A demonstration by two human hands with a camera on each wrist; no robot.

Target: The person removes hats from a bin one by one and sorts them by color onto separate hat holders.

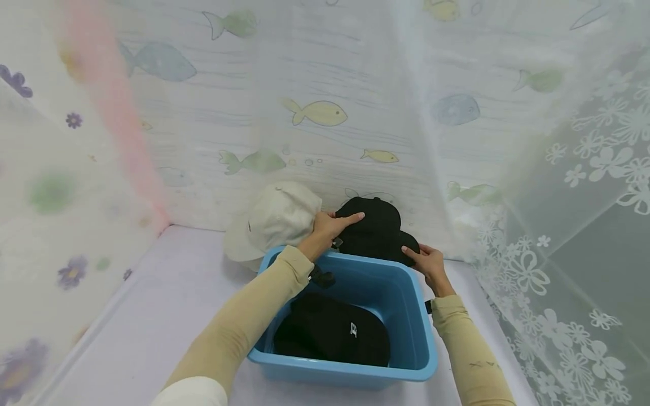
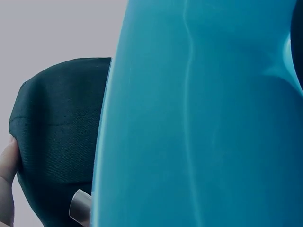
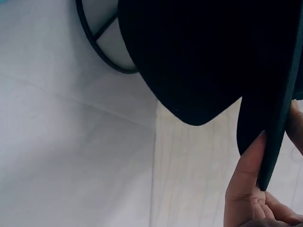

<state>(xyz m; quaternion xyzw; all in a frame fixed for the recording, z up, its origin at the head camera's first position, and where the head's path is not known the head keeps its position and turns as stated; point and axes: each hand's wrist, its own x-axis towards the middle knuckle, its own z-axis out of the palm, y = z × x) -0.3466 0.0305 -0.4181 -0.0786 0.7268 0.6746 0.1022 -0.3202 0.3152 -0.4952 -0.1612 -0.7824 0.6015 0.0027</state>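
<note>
Behind the tub a black cap [image 1: 373,228] is held between both hands. My left hand [image 1: 327,228] grips its crown at the left, the thumb lying across the front. On the right, my right hand [image 1: 429,262] pinches the brim; in the right wrist view the thumb [image 3: 247,177] presses one face of the brim [image 3: 277,123]. Another dark curved edge hangs beside it there; I cannot tell whether it belongs to a second cap. A metal buckle [image 2: 81,207] shows at the crown's edge in the left wrist view.
A blue plastic tub [image 1: 350,372] stands in front, with a black cap [image 1: 332,332] bearing a small white logo inside. White caps [image 1: 284,217] sit behind its left corner. Fish-printed curtain [image 1: 325,135] hangs at the back, lace netting [image 1: 584,254] at the right.
</note>
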